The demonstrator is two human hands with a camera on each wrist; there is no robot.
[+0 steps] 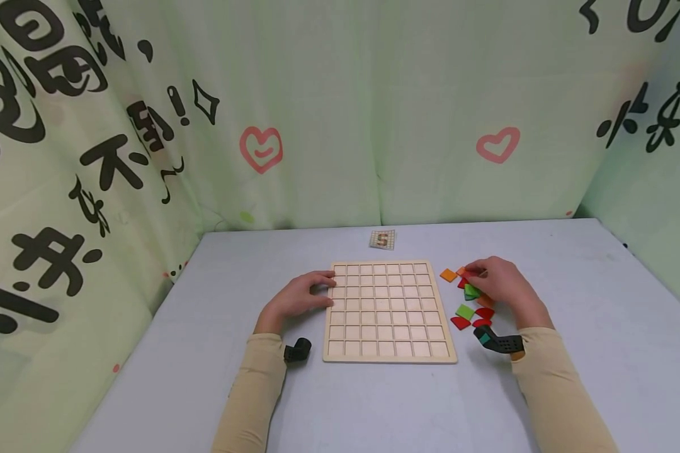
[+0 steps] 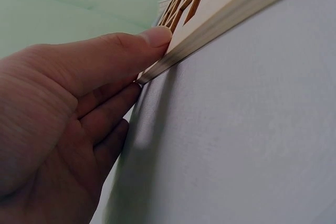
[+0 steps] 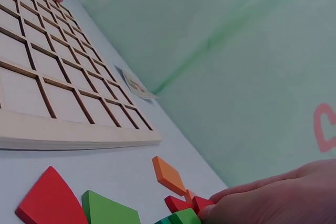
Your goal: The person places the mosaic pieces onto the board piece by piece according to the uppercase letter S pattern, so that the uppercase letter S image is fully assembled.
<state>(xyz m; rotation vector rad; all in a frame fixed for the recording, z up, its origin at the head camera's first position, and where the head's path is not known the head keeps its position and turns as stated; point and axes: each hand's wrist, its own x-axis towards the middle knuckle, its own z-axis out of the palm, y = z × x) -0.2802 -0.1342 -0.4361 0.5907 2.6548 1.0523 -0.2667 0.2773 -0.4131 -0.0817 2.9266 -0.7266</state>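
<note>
Pale green curtain [image 1: 328, 94] all round, dark writing [image 1: 17, 307] and pink hearts [image 1: 261, 150] across it, with a white table [image 1: 396, 409] in front. Head view first: the gridded board [image 1: 385, 311] lies mid-table, a card [image 1: 382, 240] just behind it. The left hand [image 1: 300, 296] is on the board's left edge, thumb and fingers well spread. Over at the right, the right hand [image 1: 504, 283] is down at the pieces [image 1: 464, 312], red, green and orange, scattered beside the board.

Left wrist view: thumb on the board's rim, fingers loosely extended at its edge, touching rather than clasping.

Right wrist view: a red piece [image 3: 52, 203] and a green piece [image 3: 107, 211] sit near the board, an orange piece [image 3: 169, 176] farther off. Fingertips meet another red one; whether they pinch it, I can't tell.
</note>
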